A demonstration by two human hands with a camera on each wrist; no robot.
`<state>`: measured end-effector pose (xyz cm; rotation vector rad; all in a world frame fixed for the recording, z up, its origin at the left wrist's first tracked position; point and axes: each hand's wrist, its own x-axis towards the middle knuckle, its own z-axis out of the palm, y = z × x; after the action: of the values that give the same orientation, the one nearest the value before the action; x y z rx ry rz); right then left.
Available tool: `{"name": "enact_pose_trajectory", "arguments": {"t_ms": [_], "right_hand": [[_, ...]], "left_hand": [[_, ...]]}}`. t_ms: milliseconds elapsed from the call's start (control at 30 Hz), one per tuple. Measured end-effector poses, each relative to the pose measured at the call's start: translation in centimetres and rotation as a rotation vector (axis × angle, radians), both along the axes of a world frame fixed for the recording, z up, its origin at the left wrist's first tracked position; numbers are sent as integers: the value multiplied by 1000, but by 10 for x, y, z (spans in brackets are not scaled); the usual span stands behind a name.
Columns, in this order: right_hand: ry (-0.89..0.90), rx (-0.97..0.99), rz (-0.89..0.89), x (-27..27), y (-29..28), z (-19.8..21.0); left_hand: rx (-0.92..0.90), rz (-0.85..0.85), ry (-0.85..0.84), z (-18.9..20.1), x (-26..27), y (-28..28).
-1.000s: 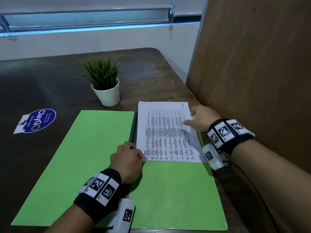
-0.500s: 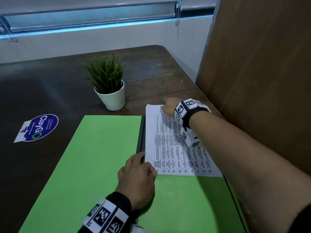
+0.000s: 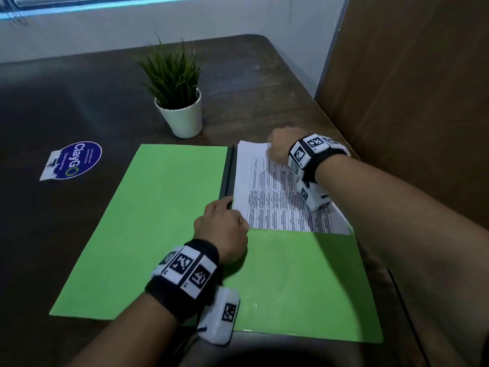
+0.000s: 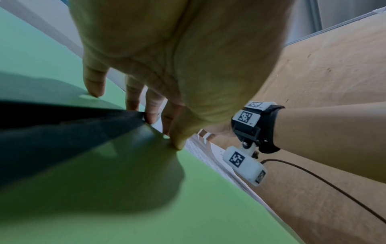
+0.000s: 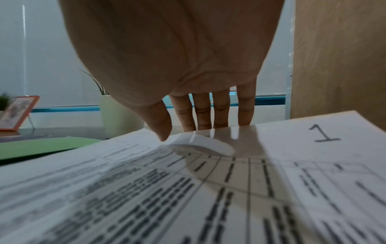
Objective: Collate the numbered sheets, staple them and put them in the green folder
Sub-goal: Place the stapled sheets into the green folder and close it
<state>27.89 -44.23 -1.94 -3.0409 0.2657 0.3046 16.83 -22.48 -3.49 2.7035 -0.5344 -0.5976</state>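
Far left of the dark wooden worktop point(image 3: 79, 234): blue oval "ClayGo" sticker point(image 3: 71, 160).
Centre far: small green plant in a white pot point(image 3: 182, 116).
Centre: open green card folder point(image 3: 164, 207), dark spine.
Left hand point(image 3: 222, 229): fingers curled, holding nothing, tips pressing the folder at the spine, beside the sheets' near-left corner.
Right leaf: stapled white printed sheets numbered "1" point(image 5: 229, 189), lower part tucked in the folder pocket.
Right hand point(image 3: 280, 148): fingers straight, together, over the sheets' far edge; thumb touches the top page.
Step, as judged: seating the sheets; next, close the cover.
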Motion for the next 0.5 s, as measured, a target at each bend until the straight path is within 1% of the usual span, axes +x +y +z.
{"name": "enact_pose_trajectory", "arguments": {"t_ms": [133,300,500], "right_hand": [[13,23,-95,-12,-7,1],[16,40,-53,-21,-3,-2],[9,60,-53,-21,-1,-3]], "left_hand": [[-20,-1,2,-3,-1,1],[-37,-16,-1,-8,1,2],[-33,-17,-8,-9,2,2]]}}
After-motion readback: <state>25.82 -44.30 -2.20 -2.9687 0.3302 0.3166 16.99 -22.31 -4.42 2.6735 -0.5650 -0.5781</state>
